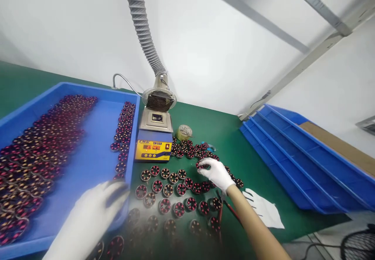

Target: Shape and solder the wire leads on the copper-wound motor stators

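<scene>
My right hand [215, 172], in a white glove, has thumb and fingers closed on a small round part [199, 165] with red segments, above the back rows of parts on the green table. My left hand [102, 201], also gloved, is blurred over the right edge of the blue tray [96, 135]; something dark shows between its fingers, too smeared to name. Rows of similar round parts [165, 205] stand on the table between my hands. Many more fill the left side of the tray, with a narrow column along its right side.
A yellow and blue heating unit [152, 150] stands behind the parts under a ducted fan [159, 99]. A round tin [184, 132] is beside it. Red-handled pliers [221, 209], a spare white glove [263, 209] and stacked blue trays [299, 162] lie to the right.
</scene>
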Action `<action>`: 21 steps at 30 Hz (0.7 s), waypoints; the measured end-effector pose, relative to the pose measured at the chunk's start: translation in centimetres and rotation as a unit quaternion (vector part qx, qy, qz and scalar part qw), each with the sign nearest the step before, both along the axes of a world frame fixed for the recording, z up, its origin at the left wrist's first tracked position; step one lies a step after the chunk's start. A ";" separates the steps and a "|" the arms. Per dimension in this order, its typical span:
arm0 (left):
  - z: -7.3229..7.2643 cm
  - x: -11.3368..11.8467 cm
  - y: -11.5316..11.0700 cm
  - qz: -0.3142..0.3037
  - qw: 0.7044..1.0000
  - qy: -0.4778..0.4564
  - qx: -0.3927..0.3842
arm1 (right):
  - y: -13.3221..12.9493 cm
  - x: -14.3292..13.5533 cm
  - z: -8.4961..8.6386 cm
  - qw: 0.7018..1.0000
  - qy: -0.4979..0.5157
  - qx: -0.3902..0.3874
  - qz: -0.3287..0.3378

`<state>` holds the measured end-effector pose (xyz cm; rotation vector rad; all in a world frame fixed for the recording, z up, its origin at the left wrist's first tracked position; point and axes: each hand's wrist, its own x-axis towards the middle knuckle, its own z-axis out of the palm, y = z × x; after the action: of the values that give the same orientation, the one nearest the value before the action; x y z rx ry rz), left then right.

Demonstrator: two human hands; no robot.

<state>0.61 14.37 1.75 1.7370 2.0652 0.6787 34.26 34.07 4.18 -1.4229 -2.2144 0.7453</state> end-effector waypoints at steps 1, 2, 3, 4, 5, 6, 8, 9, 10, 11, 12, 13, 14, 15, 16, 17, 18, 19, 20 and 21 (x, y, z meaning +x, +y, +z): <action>-0.1 0.0 0.0 -0.001 1.000 0.007 -0.001 | 0.8 -0.1 -0.5 0.999 -0.027 -0.017 0.023; -0.3 -0.1 -0.1 -0.003 1.000 0.012 0.001 | 1.4 -0.3 -0.9 0.997 -0.049 -0.035 0.045; -0.4 -0.1 -0.1 -0.004 1.000 0.017 0.005 | 1.9 -0.3 -1.2 0.994 -0.069 -0.053 0.065; -0.5 -0.2 -0.1 -0.004 1.000 0.022 0.014 | 2.2 -0.3 -1.4 0.990 -0.085 -0.070 0.085; -0.6 -0.2 -0.1 -0.003 0.999 0.028 0.023 | 2.5 -0.2 -1.3 0.986 -0.099 -0.085 0.104; -0.7 -0.3 -0.1 0.001 0.999 0.034 0.031 | 2.6 0.0 -1.0 0.982 -0.110 -0.095 0.122; -0.8 -0.3 0.0 0.009 0.999 0.033 0.038 | 2.7 0.4 0.4 0.975 -0.127 -0.100 0.152; -0.7 -0.3 0.1 0.014 0.999 0.027 0.034 | 2.6 0.5 1.3 0.974 -0.132 -0.093 0.161; -0.7 -0.2 0.1 0.018 0.999 0.018 0.023 | 2.6 0.5 2.5 0.973 -0.136 -0.082 0.165; -0.5 0.0 0.2 0.018 1.000 0.006 0.006 | 2.5 0.4 3.6 0.975 -0.136 -0.067 0.165; -0.3 0.2 0.2 0.017 1.000 -0.009 -0.014 | 2.4 0.1 4.7 0.976 -0.135 -0.049 0.162; 0.1 0.5 0.3 0.013 0.999 -0.024 -0.037 | 2.3 -0.4 5.7 0.977 -0.135 -0.030 0.161; 0.6 0.8 0.4 0.001 0.997 -0.042 -0.061 | 2.2 -1.1 6.5 0.978 -0.135 -0.013 0.160; 1.3 1.1 0.5 -0.016 0.995 -0.061 -0.078 | 2.2 -1.9 7.2 0.977 -0.136 0.004 0.161; 2.1 1.4 0.6 -0.038 0.992 -0.078 -0.089 | 2.2 -2.8 7.6 0.976 -0.147 0.025 0.160; 2.9 1.7 0.7 -0.063 0.989 -0.093 -0.091 | 2.3 -3.8 7.8 0.972 -0.168 0.046 0.156; 3.7 2.0 0.8 -0.081 0.988 -0.103 -0.086 | 2.4 -4.7 7.8 0.968 -0.193 0.067 0.148; 4.5 2.2 0.9 -0.097 0.986 -0.108 -0.082 | 2.6 -5.6 7.6 0.962 -0.221 0.088 0.136; 5.1 2.3 0.9 -0.106 0.985 -0.107 -0.078 | 3.0 -6.4 7.4 0.955 -0.248 0.108 0.122; 5.6 2.3 0.9 -0.111 0.986 -0.099 -0.074 | 3.4 -7.0 7.1 0.949 -0.272 0.123 0.105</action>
<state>2.93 15.31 7.38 1.7059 1.7136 0.5884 27.25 37.52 11.29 -1.3981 -2.7878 0.1192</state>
